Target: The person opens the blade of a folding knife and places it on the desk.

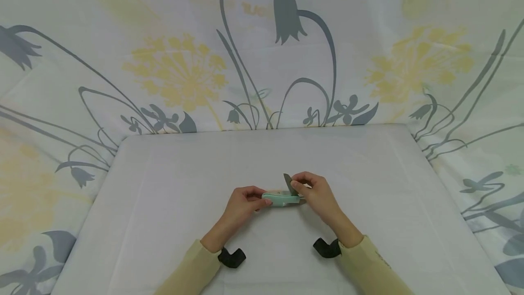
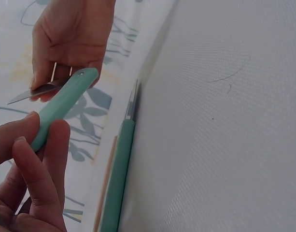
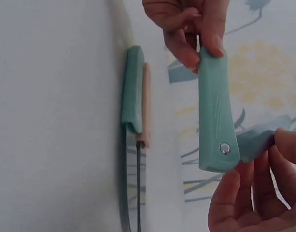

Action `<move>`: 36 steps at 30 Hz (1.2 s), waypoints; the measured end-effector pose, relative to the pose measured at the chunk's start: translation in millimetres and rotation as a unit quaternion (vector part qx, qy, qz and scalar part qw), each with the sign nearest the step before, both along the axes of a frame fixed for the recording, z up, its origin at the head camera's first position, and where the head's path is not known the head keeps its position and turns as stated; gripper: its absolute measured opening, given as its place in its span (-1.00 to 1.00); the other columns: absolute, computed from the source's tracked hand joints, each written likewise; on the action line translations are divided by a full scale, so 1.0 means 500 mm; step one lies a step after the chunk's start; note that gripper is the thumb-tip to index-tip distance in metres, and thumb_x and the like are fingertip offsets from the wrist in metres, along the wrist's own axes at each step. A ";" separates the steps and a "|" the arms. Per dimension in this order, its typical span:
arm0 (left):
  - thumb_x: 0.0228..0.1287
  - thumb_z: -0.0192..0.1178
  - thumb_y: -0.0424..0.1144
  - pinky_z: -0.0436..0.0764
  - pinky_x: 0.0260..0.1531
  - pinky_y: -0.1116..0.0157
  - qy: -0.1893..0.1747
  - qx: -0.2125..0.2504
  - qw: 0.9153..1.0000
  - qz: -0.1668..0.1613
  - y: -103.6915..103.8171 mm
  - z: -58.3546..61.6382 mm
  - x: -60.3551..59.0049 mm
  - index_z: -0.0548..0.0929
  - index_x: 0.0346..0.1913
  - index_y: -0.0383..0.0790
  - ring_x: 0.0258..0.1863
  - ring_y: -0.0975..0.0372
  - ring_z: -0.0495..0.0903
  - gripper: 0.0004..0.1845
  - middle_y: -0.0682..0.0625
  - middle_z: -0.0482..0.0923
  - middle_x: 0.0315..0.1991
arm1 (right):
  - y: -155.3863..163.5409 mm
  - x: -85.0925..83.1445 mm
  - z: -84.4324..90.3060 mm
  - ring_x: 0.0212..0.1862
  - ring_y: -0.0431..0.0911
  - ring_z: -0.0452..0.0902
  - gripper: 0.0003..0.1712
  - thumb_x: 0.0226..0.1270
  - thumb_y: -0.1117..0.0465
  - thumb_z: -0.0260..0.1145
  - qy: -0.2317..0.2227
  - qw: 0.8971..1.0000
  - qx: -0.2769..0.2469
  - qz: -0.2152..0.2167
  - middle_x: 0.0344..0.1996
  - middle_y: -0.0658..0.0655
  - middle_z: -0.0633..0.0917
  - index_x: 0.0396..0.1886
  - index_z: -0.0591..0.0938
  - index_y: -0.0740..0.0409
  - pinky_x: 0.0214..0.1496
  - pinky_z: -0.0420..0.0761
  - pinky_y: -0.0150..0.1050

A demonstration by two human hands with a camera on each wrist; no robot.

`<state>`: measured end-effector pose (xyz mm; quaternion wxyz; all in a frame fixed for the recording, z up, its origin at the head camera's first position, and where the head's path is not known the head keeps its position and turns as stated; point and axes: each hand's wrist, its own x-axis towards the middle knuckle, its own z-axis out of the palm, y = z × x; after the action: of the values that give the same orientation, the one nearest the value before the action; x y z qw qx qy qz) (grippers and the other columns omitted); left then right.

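A folding knife with a mint-green handle point(image 3: 215, 106) is held above the table between both hands. My left hand point(image 1: 244, 201) grips the butt end of the handle between thumb and fingers. With thumb and fingers, my right hand point(image 1: 321, 195) pinches the grey blade point(image 1: 288, 184), which stands partly swung out from the handle. A rivet point(image 3: 225, 148) shows at the pivot end. Below lie a second knife with a mint-green handle point(image 3: 133, 89) and, right beside it, one with a beige handle point(image 3: 147, 106). Their blades point the same way.
The knives lie on a white table point(image 1: 184, 163). A floral-patterned cloth point(image 1: 254, 58) hangs behind and at the sides. Black bands point(image 1: 232, 258) show at both wrists, by the light sleeves. A fine dark hair point(image 2: 230, 75) lies on the tabletop.
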<state>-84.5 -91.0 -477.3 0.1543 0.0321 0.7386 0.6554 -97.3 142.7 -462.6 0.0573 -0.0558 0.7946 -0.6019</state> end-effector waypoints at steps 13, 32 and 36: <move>0.15 0.44 -0.34 0.52 -0.40 0.35 -0.001 0.012 1.000 -0.010 0.006 -0.014 0.007 0.72 -0.14 -0.38 -0.36 0.13 0.64 -0.76 -0.05 0.72 -0.30 | 0.015 -0.024 0.036 -0.13 -0.10 0.61 -0.75 0.37 0.10 0.38 0.065 0.992 0.068 0.080 -0.19 -0.04 0.75 -0.08 0.75 0.13 -0.06 0.59 -0.13; 0.25 0.38 -0.32 0.56 -0.35 0.35 0.022 0.009 0.999 -0.029 0.011 -0.022 0.015 0.74 -0.14 -0.32 -0.31 0.06 0.75 -0.83 -0.07 0.71 -0.29 | 0.010 -0.022 0.025 -0.28 -0.15 0.58 -0.86 0.31 0.17 0.43 0.095 0.985 0.117 0.085 -0.34 -0.08 0.75 -0.24 0.78 0.15 -0.33 0.52 -0.26; 0.23 0.40 -0.32 0.58 -0.34 0.37 0.017 0.011 1.000 -0.012 0.009 -0.027 0.021 0.75 -0.16 -0.33 -0.33 0.11 0.75 -0.83 -0.07 0.70 -0.28 | 0.014 -0.017 0.022 -0.25 -0.10 0.62 -0.81 0.32 0.20 0.42 0.061 0.993 0.079 0.064 -0.28 0.00 0.75 -0.19 0.75 0.24 -0.25 0.64 -0.22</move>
<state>-74.0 -86.4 -490.6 0.1490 0.0540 0.7336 0.6609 -106.1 149.7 -451.4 0.0513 -0.1379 0.8363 -0.5282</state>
